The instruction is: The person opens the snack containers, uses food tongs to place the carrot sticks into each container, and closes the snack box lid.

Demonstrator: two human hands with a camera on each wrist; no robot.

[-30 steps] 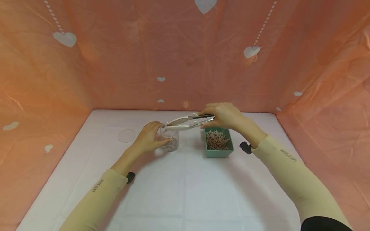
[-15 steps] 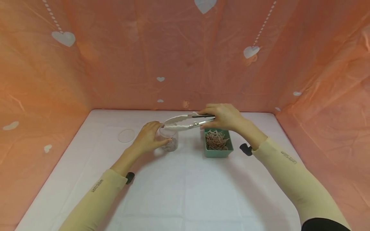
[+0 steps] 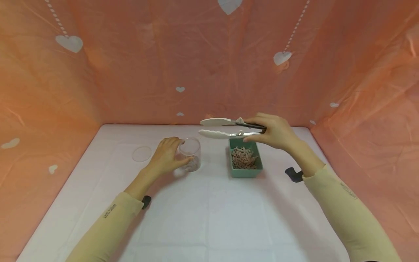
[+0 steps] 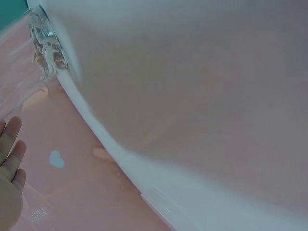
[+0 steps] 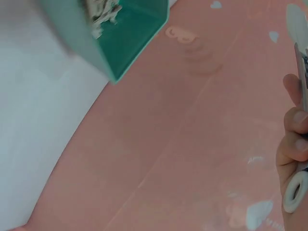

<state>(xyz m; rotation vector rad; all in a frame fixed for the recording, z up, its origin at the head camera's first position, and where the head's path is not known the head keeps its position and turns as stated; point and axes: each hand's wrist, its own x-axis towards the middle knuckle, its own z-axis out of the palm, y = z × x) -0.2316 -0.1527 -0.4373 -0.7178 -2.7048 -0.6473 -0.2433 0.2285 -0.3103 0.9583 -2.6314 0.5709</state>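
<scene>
In the head view, my left hand (image 3: 167,156) holds a clear jar (image 3: 193,149), thumb at its near side and fingers at its far side. The jar stands upright, uncovered, with pale dried strips (image 4: 47,50) at its bottom. My right hand (image 3: 276,131) grips a pair of tongs (image 3: 226,134) with white tips, level above the table. The tips stand apart, with nothing visible between them. Below the tongs sits a green box (image 3: 247,174) holding many thin brownish strips (image 3: 243,158). In the right wrist view, only part of the right hand and tongs shows at the edge.
A round clear lid (image 3: 142,154) lies flat left of the jar. White cloth covers the table (image 3: 209,214). Orange curtains (image 3: 147,72) with white hearts hang behind and on both sides.
My right hand has moved right and slightly up, taking the tongs off the jar's mouth to above the green box. The tong tips have spread wider. The left hand stays at the jar.
</scene>
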